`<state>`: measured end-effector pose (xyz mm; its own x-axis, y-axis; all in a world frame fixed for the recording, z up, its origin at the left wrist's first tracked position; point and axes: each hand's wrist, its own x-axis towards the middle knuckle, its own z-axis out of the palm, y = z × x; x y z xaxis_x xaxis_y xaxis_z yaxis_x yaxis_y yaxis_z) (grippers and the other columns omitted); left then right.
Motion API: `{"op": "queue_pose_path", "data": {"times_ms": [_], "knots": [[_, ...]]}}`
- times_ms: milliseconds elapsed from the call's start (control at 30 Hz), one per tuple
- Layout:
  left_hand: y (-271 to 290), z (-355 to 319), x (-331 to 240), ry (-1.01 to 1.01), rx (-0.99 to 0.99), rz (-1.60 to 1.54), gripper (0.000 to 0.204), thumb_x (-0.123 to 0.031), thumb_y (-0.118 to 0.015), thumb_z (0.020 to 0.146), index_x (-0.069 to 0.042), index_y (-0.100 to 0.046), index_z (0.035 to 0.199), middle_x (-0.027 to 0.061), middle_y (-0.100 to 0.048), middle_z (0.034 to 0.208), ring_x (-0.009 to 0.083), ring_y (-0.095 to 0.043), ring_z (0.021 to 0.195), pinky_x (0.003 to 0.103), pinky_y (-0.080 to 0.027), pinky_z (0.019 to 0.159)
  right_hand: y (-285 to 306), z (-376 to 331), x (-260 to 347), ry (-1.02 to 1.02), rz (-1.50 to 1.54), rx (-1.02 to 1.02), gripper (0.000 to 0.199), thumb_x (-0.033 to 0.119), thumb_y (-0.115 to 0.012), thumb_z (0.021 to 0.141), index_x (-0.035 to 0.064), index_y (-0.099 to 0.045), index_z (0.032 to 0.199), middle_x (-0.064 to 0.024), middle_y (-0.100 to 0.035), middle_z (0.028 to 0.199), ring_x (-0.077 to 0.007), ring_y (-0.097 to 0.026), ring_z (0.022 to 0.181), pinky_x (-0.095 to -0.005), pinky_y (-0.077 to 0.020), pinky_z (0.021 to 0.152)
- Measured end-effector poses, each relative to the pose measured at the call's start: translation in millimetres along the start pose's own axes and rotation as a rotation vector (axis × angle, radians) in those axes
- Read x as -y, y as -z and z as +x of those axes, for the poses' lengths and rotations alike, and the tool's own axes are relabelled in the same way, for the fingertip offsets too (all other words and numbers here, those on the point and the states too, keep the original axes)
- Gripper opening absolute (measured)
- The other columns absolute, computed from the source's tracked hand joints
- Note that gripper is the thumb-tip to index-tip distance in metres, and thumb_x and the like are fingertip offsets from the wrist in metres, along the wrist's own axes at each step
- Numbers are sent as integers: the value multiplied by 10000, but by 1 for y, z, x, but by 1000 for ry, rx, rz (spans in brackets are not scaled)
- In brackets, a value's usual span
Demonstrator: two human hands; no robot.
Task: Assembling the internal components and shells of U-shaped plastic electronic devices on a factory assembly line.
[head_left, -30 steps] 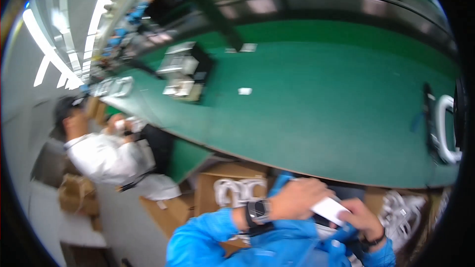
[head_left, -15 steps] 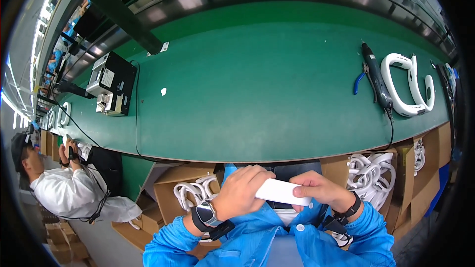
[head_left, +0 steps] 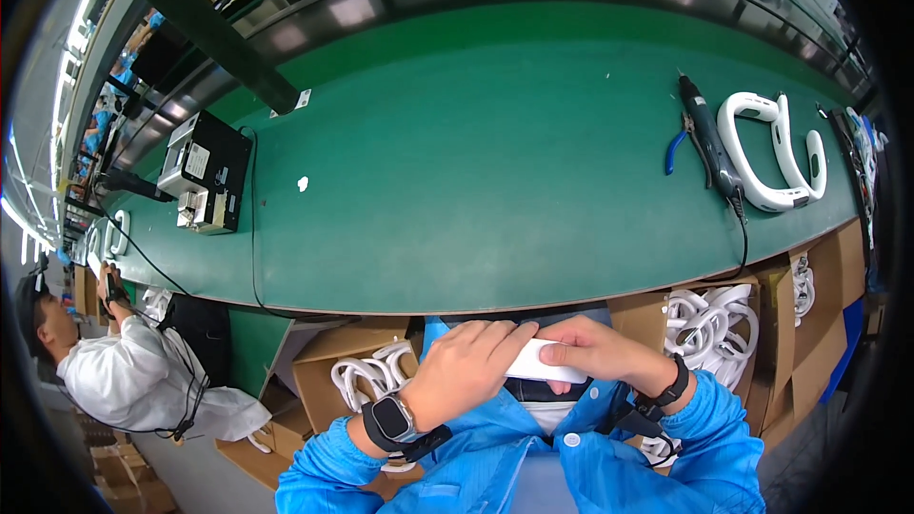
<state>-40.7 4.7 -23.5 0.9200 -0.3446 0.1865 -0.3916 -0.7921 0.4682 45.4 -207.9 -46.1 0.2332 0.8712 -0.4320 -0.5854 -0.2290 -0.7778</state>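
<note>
Both hands are together in front of my body, just off the front edge of the green worktable [head_left: 457, 219]. Between them is a white plastic part [head_left: 533, 363] with a smooth, rounded face. My right hand [head_left: 587, 350] grips it, thumb across its top. Over its left end lies my left hand [head_left: 470, 360], fingers curled and pressed together; it covers much of the part. What the fingers do underneath is hidden.
On the table's right lie a dark electric screwdriver [head_left: 709, 133], blue-handled pliers [head_left: 675, 150] and a white curved frame [head_left: 738, 148]. A black-and-silver box [head_left: 211, 171] stands left. Cartons [head_left: 638, 326] of white curved parts [head_left: 709, 324] flank me. A co-worker [head_left: 143, 371] sits at far left.
My hands have closed in on each other, and the left now covers more of the white part. The view has shifted slightly. The co-worker's hands have moved up toward the table.
</note>
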Motion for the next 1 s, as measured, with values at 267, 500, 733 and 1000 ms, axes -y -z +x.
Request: {"op": "queue_pose_path", "data": {"times_ms": [267, 500, 733, 1000], "knots": [[66, 30, -10, 243, -12, -134, 688, -110, -721, 777, -14, -458, 1406, 159, -677, 914, 333, -677, 754, 399, -551, 651, -41, -3, 68, 840, -1031, -626, 380, 208, -802, 755, 94, -716, 1107, -117, -660, 1089, -265, -697, 870, -353, -570, 706], [82, 35, -3, 166, -121, -362, 744, -211, -729, 820, -37, -396, 1462, 213, -668, 1087, 385, -677, 915, 435, -540, 774, -36, -4, 85, 973, -1219, -842, 305, 155, -801, 738, 87, -731, 1027, -86, -720, 950, -240, -706, 744, -314, -559, 611], [79, 37, -11, 342, -35, -355, 667, -206, -725, 819, -23, -449, 1398, 213, -654, 1151, 381, -668, 971, 436, -533, 812, -31, -6, 90, 959, -1273, -899, 272, 110, -777, 752, 51, -699, 1006, -101, -720, 929, -246, -693, 673, -315, -546, 584], [77, 43, -7, 346, 4, -326, 564, -167, -674, 846, 1, -469, 1344, 253, -656, 1090, 414, -666, 892, 452, -538, 775, -28, -3, 87, 931, -1339, -952, 273, 92, -766, 756, 30, -687, 1010, -109, -717, 919, -249, -690, 666, -319, -540, 574]]}}
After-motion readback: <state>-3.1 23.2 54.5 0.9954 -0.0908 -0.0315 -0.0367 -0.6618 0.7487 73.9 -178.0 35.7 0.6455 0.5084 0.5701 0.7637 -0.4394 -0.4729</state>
